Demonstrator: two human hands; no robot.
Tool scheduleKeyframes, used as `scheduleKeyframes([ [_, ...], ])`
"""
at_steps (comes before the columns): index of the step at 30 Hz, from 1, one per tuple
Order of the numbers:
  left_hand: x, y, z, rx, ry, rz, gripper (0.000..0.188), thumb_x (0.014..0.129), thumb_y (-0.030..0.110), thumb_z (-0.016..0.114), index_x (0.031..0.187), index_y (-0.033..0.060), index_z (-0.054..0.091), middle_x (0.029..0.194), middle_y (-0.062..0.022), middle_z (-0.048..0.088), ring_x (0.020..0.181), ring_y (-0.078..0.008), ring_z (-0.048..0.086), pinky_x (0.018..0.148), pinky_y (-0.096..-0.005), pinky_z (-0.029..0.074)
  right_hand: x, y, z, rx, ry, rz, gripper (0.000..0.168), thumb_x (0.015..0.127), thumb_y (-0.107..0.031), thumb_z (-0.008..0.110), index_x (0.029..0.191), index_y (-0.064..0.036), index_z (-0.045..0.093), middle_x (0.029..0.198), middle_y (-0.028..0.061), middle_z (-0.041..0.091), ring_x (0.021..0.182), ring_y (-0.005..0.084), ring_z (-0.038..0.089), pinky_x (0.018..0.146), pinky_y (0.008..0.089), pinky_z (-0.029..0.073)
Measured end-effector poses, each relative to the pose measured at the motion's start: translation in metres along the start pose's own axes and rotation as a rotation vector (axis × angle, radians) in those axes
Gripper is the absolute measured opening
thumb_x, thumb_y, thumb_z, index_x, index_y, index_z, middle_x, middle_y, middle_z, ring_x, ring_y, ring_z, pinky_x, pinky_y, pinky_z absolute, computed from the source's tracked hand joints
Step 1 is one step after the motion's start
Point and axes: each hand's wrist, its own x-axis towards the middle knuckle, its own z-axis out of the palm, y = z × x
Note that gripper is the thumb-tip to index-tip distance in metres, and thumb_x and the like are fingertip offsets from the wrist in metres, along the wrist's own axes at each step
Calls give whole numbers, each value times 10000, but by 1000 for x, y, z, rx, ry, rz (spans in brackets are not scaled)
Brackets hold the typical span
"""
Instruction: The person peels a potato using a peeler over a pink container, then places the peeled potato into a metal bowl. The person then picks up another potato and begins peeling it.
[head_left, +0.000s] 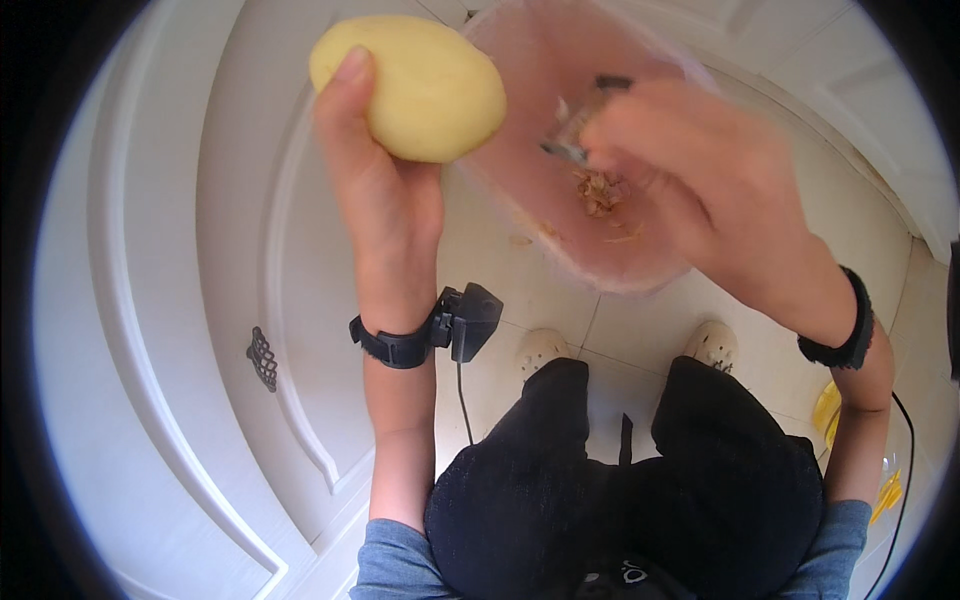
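Observation:
A large, pale yellow peeled potato (420, 90) rests in my left hand (360, 142), the thumb lying over its side. To its right, my right hand (697, 165) is closed around a peeler (574, 139), blurred, with dark and metallic parts showing; its handle is mostly hidden by the fingers. The peeler is apart from the potato and over a pink plastic bin (600, 262). Brown peelings (598, 193) lie in a small heap at the bottom of the bin, with a few thin strips nearby.
White panelled cabinet doors (225, 300) stand at the left, one with a dark metal handle (262, 360). Pale floor tiles (622, 322) lie below, and light clogs (711, 346) are on the feet. Yellow items (827, 412) are at the right. A cable (911, 465) runs by the right arm.

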Motion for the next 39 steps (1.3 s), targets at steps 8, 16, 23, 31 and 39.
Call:
scheduleKeyframes([
  [8, -4, -12, 3, -10, -91, -125, 532, 767, 401, 488, 1125, 17, 411, 1091, -144, 480, 1021, -267, 470, 842, -379, 415, 14, -5, 3, 17, -77, 20, 73, 722, -59, 573, 794, -44, 567, 720, 77, 558, 624, 250, 526, 551, 279, 424],
  [16, 9, -9, -9, -630, -121, -354, 604, 757, 457, 454, 1136, -9, 386, 1111, -216, 433, 1049, -350, 410, 942, -469, 325, 0, -5, -5, 207, -65, 318, 88, 797, -94, 524, 786, -8, 541, 686, 75, 545, 594, 208, 515, 543, 234, 401],
  [23, 4, -17, 3, -620, -59, -431, 596, 779, 445, 427, 1151, -19, 389, 1124, -217, 438, 1068, -359, 406, 959, -499, 292, -1, 1, -6, 292, -14, 420, 114, 830, -95, 500, 799, 11, 530, 660, 33, 511, 608, 102, 475, 574, 203, 382],
  [31, 2, -24, -1, -690, -305, -608, 613, 815, 459, 367, 1204, -14, 342, 1221, -240, 368, 1132, -405, 349, 976, -555, 241, 5, 8, -12, 386, 95, 520, 158, 855, -137, 488, 811, 10, 526, 711, -24, 505, 662, 51, 445, 616, 176, 362],
  [39, -2, -29, 2, -769, -191, -691, 574, 822, 437, 435, 1210, 23, 342, 1215, -190, 381, 1149, -382, 323, 971, -569, 242, -1, 9, -9, 383, 111, 482, 144, 846, -129, 501, 815, 9, 532, 694, -19, 510, 654, 46, 454, 590, 177, 367],
])
